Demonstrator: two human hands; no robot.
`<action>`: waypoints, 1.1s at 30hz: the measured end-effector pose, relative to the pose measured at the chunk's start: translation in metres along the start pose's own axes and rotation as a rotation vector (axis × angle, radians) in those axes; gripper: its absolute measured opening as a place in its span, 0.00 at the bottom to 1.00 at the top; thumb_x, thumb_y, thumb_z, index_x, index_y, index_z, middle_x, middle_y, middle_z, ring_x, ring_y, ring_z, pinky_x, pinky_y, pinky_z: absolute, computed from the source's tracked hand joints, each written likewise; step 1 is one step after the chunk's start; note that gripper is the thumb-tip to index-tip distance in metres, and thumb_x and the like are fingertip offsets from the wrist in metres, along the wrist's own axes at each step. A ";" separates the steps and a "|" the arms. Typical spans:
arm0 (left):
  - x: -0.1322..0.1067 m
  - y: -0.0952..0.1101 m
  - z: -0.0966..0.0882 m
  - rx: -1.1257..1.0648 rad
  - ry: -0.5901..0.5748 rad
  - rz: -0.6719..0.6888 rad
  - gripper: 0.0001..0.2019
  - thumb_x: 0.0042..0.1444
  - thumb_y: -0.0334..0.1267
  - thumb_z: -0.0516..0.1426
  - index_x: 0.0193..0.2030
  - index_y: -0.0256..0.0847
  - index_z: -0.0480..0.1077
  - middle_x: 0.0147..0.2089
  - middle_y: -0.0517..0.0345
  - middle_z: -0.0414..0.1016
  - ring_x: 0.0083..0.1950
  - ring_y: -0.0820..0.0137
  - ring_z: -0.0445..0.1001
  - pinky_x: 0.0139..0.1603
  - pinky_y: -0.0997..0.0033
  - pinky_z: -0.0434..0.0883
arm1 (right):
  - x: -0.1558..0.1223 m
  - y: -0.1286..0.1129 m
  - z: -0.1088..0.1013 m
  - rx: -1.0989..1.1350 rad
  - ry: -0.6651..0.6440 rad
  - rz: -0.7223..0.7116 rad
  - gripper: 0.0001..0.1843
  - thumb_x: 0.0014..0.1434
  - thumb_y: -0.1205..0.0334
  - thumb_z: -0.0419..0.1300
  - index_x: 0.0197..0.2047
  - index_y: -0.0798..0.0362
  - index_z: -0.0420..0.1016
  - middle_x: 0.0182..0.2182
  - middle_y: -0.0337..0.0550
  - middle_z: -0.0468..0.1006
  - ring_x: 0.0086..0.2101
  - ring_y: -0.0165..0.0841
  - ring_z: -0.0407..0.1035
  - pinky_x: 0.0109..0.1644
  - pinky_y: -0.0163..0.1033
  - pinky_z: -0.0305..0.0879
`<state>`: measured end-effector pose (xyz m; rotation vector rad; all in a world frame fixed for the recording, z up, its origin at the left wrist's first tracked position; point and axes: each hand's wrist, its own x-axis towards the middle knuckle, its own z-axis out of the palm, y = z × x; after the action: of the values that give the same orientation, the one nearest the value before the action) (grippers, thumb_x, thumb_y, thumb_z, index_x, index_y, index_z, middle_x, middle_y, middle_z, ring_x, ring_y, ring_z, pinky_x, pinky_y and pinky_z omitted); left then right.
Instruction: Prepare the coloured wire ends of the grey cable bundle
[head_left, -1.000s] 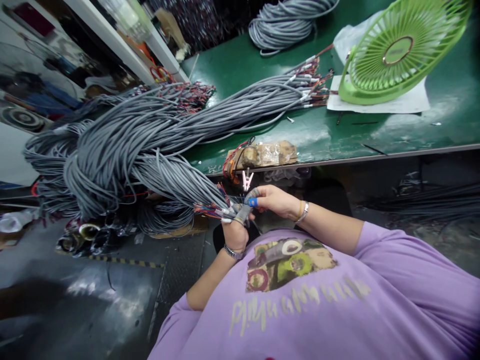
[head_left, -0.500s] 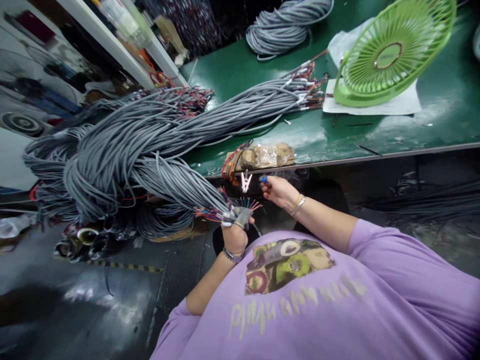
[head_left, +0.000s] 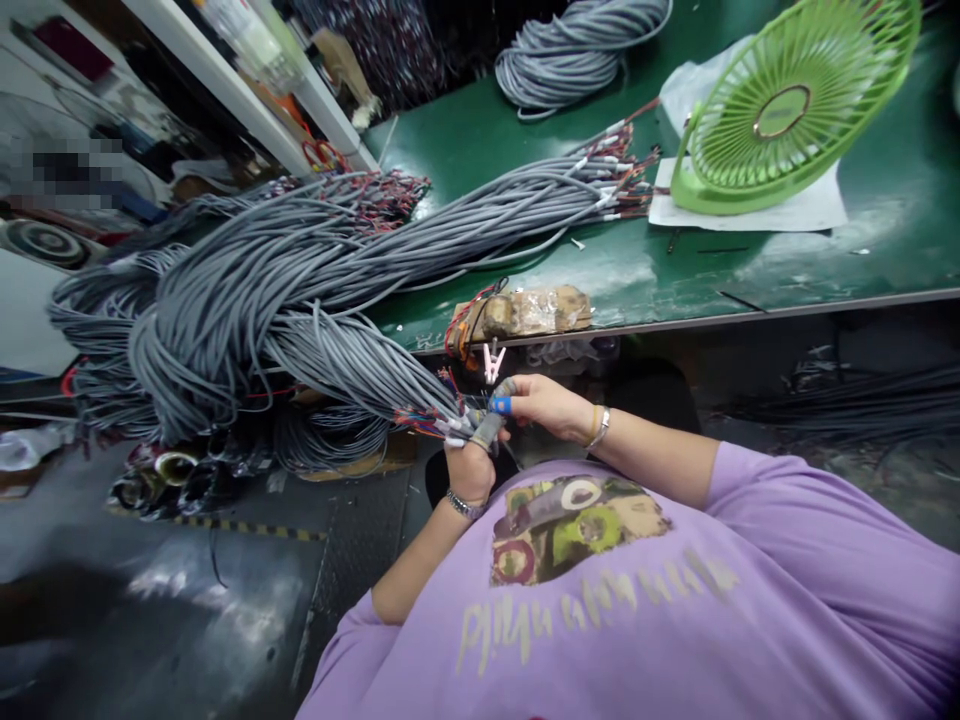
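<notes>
A thick bundle of grey cables droops off the green bench toward my lap, its stripped ends showing thin coloured wires. My left hand, with grey-taped fingers, is closed around several of those cable ends just below the bench edge. My right hand, with a blue finger cot, meets it from the right and pinches the coloured wire tips between thumb and forefinger. A small pink clip hangs right above both hands.
The green bench carries a green fan on white paper, a taped wooden block with wires at its front edge, and another grey cable coil at the back. More coils lie on the dark floor at left.
Half a second ago my right hand was lifted up and to the right, away from the fanned-out wires; it has come back down to the wire tips held in my left hand.
</notes>
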<state>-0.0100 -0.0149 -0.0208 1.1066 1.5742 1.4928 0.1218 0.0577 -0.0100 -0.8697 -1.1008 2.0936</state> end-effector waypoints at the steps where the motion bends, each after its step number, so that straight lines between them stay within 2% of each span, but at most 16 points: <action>1: 0.001 0.001 -0.001 -0.002 -0.034 -0.011 0.13 0.49 0.39 0.65 0.19 0.39 0.70 0.19 0.62 0.72 0.21 0.74 0.69 0.28 0.73 0.68 | 0.000 0.001 0.000 -0.014 -0.012 -0.023 0.13 0.44 0.60 0.70 0.26 0.58 0.71 0.18 0.36 0.72 0.20 0.24 0.62 0.24 0.30 0.54; 5: 0.003 0.004 -0.006 -0.006 -0.259 -0.091 0.12 0.50 0.39 0.64 0.20 0.38 0.73 0.18 0.61 0.70 0.19 0.77 0.64 0.25 0.75 0.65 | -0.002 -0.001 -0.005 -0.076 -0.092 -0.041 0.15 0.43 0.56 0.71 0.26 0.57 0.72 0.17 0.39 0.74 0.19 0.26 0.64 0.24 0.32 0.54; 7: 0.003 0.004 -0.006 -0.021 -0.311 -0.124 0.12 0.50 0.39 0.64 0.20 0.37 0.73 0.18 0.61 0.70 0.17 0.78 0.62 0.23 0.75 0.64 | -0.003 -0.001 -0.006 -0.081 -0.097 -0.040 0.15 0.42 0.56 0.71 0.26 0.57 0.72 0.17 0.39 0.75 0.19 0.26 0.65 0.24 0.32 0.56; 10: 0.003 0.002 -0.003 -0.105 -0.226 -0.129 0.11 0.47 0.39 0.66 0.21 0.37 0.73 0.19 0.60 0.72 0.18 0.77 0.65 0.21 0.76 0.63 | -0.004 -0.001 -0.003 -0.048 -0.064 -0.054 0.17 0.41 0.54 0.72 0.25 0.57 0.72 0.17 0.38 0.74 0.18 0.27 0.66 0.25 0.34 0.59; 13: 0.003 -0.001 0.001 -0.198 -0.105 -0.090 0.09 0.47 0.39 0.66 0.23 0.38 0.72 0.20 0.62 0.73 0.20 0.74 0.71 0.23 0.75 0.67 | -0.004 0.001 0.002 -0.010 0.005 -0.064 0.19 0.39 0.53 0.73 0.25 0.57 0.72 0.17 0.36 0.73 0.18 0.26 0.64 0.24 0.33 0.57; 16: 0.002 -0.004 0.002 -0.218 -0.068 -0.060 0.10 0.49 0.39 0.65 0.23 0.39 0.71 0.20 0.62 0.74 0.24 0.71 0.75 0.28 0.73 0.72 | -0.003 0.004 0.006 0.022 0.061 -0.080 0.19 0.40 0.54 0.74 0.26 0.57 0.72 0.19 0.37 0.73 0.19 0.24 0.63 0.23 0.31 0.54; 20: 0.002 -0.005 0.001 -0.208 -0.024 -0.080 0.11 0.50 0.42 0.64 0.23 0.39 0.71 0.21 0.61 0.75 0.25 0.69 0.78 0.29 0.71 0.74 | -0.001 0.008 0.001 0.139 0.019 -0.023 0.17 0.42 0.56 0.73 0.27 0.57 0.72 0.19 0.35 0.71 0.19 0.22 0.61 0.24 0.29 0.55; 23: 0.002 -0.001 0.001 -0.240 0.015 -0.131 0.11 0.49 0.42 0.64 0.23 0.38 0.71 0.22 0.59 0.76 0.26 0.69 0.78 0.29 0.71 0.74 | 0.004 0.007 -0.009 0.264 -0.008 0.061 0.15 0.51 0.54 0.69 0.28 0.58 0.74 0.21 0.36 0.71 0.21 0.23 0.61 0.25 0.29 0.60; 26: 0.004 0.008 0.004 -0.277 0.021 -0.178 0.12 0.47 0.42 0.65 0.22 0.38 0.71 0.19 0.59 0.74 0.24 0.70 0.77 0.28 0.73 0.73 | 0.016 0.003 -0.016 0.335 0.053 0.153 0.21 0.61 0.48 0.59 0.29 0.58 0.74 0.24 0.40 0.73 0.21 0.24 0.63 0.26 0.30 0.62; 28: 0.006 0.015 0.007 -0.306 0.010 -0.207 0.11 0.44 0.42 0.66 0.22 0.37 0.71 0.18 0.59 0.74 0.22 0.71 0.76 0.26 0.73 0.72 | 0.026 0.001 -0.017 0.330 0.055 0.168 0.24 0.63 0.44 0.56 0.31 0.58 0.74 0.25 0.41 0.74 0.22 0.24 0.63 0.25 0.30 0.62; 30: 0.010 0.020 0.009 -0.333 -0.009 -0.235 0.12 0.42 0.42 0.66 0.22 0.37 0.71 0.18 0.60 0.73 0.20 0.72 0.74 0.25 0.73 0.72 | 0.034 0.001 -0.016 0.299 0.014 0.108 0.25 0.62 0.41 0.57 0.32 0.58 0.75 0.25 0.41 0.74 0.22 0.24 0.62 0.25 0.30 0.61; 33: 0.014 0.023 0.012 -0.358 -0.027 -0.257 0.13 0.40 0.43 0.67 0.21 0.36 0.71 0.17 0.60 0.72 0.19 0.73 0.73 0.25 0.73 0.72 | 0.042 0.003 -0.012 0.233 0.039 -0.085 0.27 0.55 0.38 0.62 0.30 0.58 0.75 0.23 0.39 0.72 0.21 0.23 0.58 0.25 0.30 0.58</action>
<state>-0.0017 0.0023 0.0016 0.6909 1.3070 1.5010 0.1052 0.0931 -0.0292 -0.7346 -0.8378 2.0751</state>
